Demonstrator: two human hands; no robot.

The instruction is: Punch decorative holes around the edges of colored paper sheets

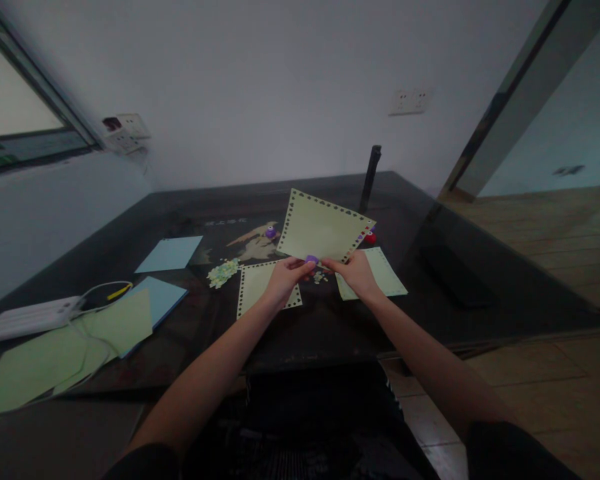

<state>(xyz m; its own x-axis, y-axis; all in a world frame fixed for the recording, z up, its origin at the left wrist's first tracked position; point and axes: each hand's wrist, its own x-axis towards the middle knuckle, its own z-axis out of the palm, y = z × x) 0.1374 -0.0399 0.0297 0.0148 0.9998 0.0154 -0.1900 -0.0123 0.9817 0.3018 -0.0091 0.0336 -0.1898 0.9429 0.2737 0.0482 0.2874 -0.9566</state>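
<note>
Behind the raised sheet (323,229) stands a black rod (371,177).

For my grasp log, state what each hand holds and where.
Left hand: the purple punch, exact grip unclear. Right hand: the sheet, by its near edge.

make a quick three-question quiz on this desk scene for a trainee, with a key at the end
1. True or false: the raised pale green sheet has holes along its top edge.
2. What colour is the small item at the left hand?
a) red
b) purple
c) white
3. Fill in: in the picture, the larger heap of paper bits lies to the ____ of both hands.

Key: 1 true; 2 b; 3 left
</note>
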